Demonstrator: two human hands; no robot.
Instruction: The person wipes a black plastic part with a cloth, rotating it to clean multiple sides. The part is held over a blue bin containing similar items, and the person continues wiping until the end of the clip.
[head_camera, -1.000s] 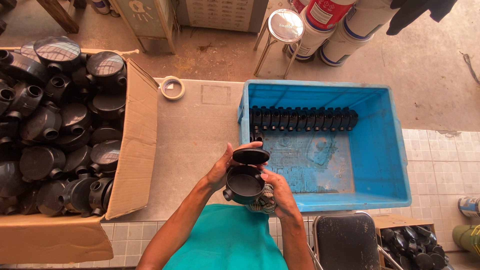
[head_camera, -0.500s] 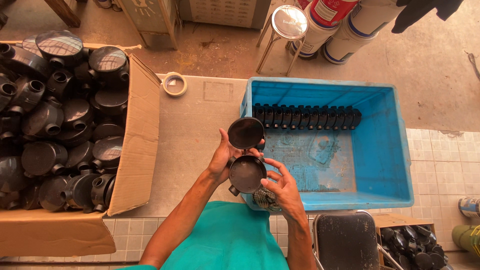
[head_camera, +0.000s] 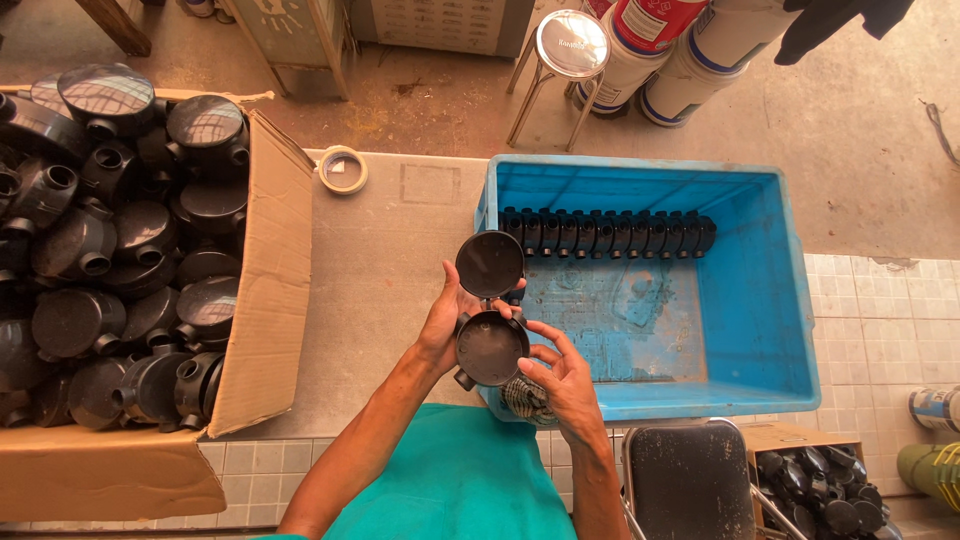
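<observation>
My left hand (head_camera: 441, 325) grips a round black plastic box (head_camera: 491, 349) by its left side and holds its round black lid (head_camera: 490, 264) tilted up above it. My right hand (head_camera: 562, 378) supports the box from the lower right, fingers on its rim. Both hands hover over the near left corner of a blue plastic crate (head_camera: 770, 300). A row of several black boxes (head_camera: 608, 233) stands along the crate's far wall.
A cardboard carton (head_camera: 262, 290) at the left is full of black round boxes (head_camera: 110, 260). A roll of tape (head_camera: 343, 168) lies on the concrete bench. A metal stool (head_camera: 570, 48) and buckets stand beyond. A dark seat (head_camera: 688, 480) is at the lower right.
The lid, which lay on the box a second ago, has been lifted and now stands raised above it. The hands stayed in about the same place.
</observation>
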